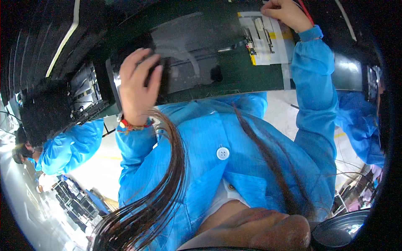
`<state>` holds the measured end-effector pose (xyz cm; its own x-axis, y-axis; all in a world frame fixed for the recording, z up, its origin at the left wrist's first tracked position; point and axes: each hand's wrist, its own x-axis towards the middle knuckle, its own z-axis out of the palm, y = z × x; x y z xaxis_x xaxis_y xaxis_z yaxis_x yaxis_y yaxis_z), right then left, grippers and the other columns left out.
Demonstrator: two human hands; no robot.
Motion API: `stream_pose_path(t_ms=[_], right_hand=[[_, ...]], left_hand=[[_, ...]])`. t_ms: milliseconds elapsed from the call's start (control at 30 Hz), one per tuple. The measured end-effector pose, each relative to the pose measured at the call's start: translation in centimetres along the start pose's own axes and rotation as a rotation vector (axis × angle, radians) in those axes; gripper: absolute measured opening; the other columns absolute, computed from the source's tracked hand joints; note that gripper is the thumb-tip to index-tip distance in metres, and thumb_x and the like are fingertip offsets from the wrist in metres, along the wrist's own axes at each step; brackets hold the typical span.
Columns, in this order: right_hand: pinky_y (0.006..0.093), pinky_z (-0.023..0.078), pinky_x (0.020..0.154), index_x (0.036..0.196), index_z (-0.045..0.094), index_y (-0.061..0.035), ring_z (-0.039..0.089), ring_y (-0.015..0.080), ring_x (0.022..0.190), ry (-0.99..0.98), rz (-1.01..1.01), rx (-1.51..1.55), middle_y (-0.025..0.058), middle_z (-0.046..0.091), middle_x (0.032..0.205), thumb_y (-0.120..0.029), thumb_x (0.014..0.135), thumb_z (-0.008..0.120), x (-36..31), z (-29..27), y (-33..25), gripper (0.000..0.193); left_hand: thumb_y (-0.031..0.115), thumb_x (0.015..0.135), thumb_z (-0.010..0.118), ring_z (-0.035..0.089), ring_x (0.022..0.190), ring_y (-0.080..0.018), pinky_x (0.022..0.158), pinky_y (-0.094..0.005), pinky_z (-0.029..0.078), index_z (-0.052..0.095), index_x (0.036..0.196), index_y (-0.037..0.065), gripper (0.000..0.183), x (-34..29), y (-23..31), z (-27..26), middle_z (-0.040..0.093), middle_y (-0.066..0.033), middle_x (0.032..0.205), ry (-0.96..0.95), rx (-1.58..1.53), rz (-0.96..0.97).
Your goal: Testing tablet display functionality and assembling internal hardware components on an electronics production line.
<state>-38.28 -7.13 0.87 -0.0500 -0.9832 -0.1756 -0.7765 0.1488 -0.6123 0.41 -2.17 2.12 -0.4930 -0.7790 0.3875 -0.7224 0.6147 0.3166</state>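
My left hand, with a beaded bracelet at the wrist, is open, its fingers spread at the left part of a dark glossy panel. Whether the fingertips touch the panel is unclear. At the upper right, my right hand is closed, thumb and fingertips together by the top of a white sheet. What it pinches, if anything, is too small to make out. Yellow strips edge this sheet, and slim dark and metallic parts lie on it. A short, thin metallic piece lies between the panel and the sheet.
Below everything is a dark green work surface, its near edge close to my body. A frame with metallic parts stands at the left. Co-workers in blue sit on the left and right. My long hair hangs beside my left forearm.
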Motion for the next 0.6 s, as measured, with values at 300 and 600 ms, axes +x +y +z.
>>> stream_pose_path(t_ms=[300, 600], right_hand=[[0.0301, 0.048, 0.064, 0.083, 0.07, -0.0007, 0.06, 0.0195, 0.066, 0.059, -0.107, 0.008, 0.0125, 0.067, 0.076, -0.022, 0.072, 0.067, -0.7, 2.1, 0.0, 0.025], [0.0311, 0.048, 0.067, 0.082, 0.07, -0.001, 0.062, 0.0221, 0.07, 0.056, -0.047, 0.007, 0.014, 0.067, 0.08, -0.023, 0.071, 0.067, -1.3, -1.1, -1.0, 0.024]], left_hand=[[0.013, 0.071, 0.055, 0.058, 0.089, -0.0222, 0.075, -0.0343, 0.046, 0.06, 0.098, 0.006, 0.027, 2.6, 11.0, 6.6, 0.058, -0.006, 0.092, -0.252, -0.08, 0.476], [0.011, 0.079, 0.05, 0.062, 0.067, -0.0325, 0.057, -0.0409, 0.051, 0.059, 0.099, 0.004, 0.023, 6.1, 13.1, 9.7, 0.06, -0.0149, 0.082, -0.301, 0.033, 0.036]])
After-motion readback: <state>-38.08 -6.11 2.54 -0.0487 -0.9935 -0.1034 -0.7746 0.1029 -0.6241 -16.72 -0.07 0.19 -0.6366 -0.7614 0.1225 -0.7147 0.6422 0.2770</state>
